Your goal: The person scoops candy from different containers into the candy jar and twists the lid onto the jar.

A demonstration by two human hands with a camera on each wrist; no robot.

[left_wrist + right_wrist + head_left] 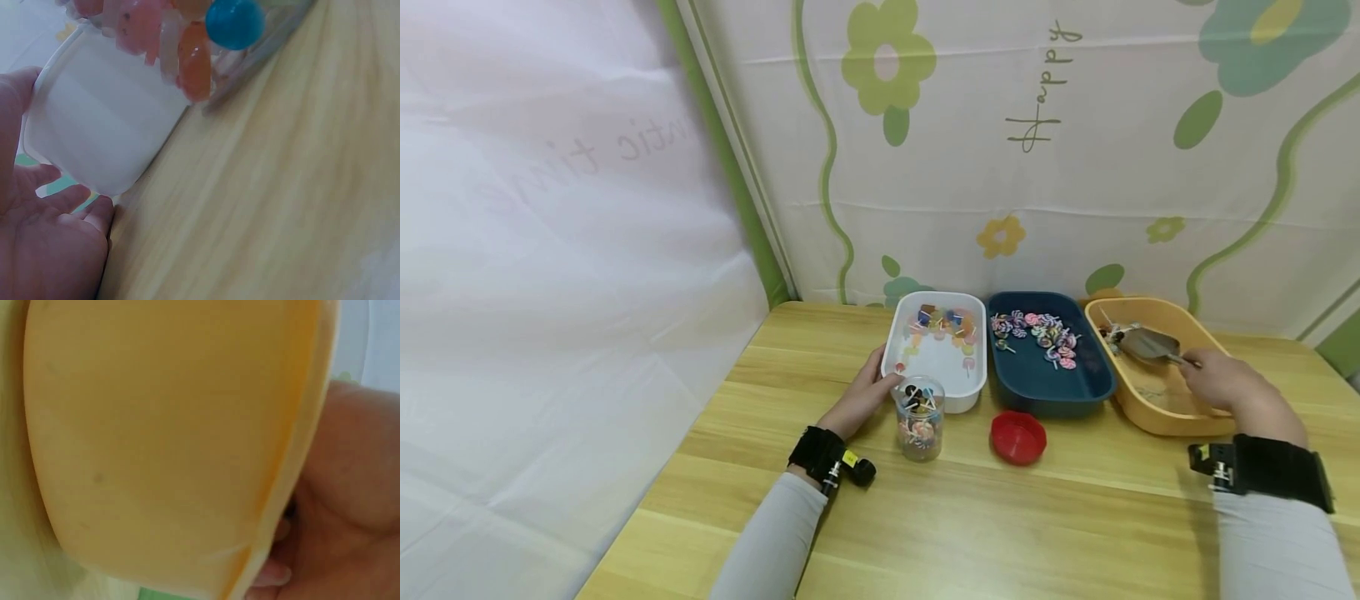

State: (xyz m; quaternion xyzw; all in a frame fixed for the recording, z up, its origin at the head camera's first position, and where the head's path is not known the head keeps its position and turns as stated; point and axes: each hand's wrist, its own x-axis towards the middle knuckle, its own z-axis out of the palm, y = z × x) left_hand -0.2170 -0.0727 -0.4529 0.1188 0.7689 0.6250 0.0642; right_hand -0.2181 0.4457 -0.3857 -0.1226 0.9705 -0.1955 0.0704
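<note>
My left hand (pixel 862 394) holds the front left corner of a white tray (pixel 931 300), the thumb at its rim and the fingers along its side. In the left wrist view the tray's white wall (pixel 106 112) fills the space between thumb and fingers. Just right of this hand stands a clear jar (pixel 919 450) with small lollipops inside. My right hand (pixel 1236 387) grips the handle of a metal scoop (pixel 1150 345) over a yellow tray (pixel 1180 423). The yellow tray's wall (pixel 156 437) hides the scoop in the right wrist view.
Between the white and yellow trays sits a dark blue tray (pixel 1033 379) with swirled lollipops (pixel 1056 337). A red lid (pixel 1018 437) lies in front of it on the wooden table (pixel 1037 533). A printed curtain (pixel 962 183) hangs behind the trays.
</note>
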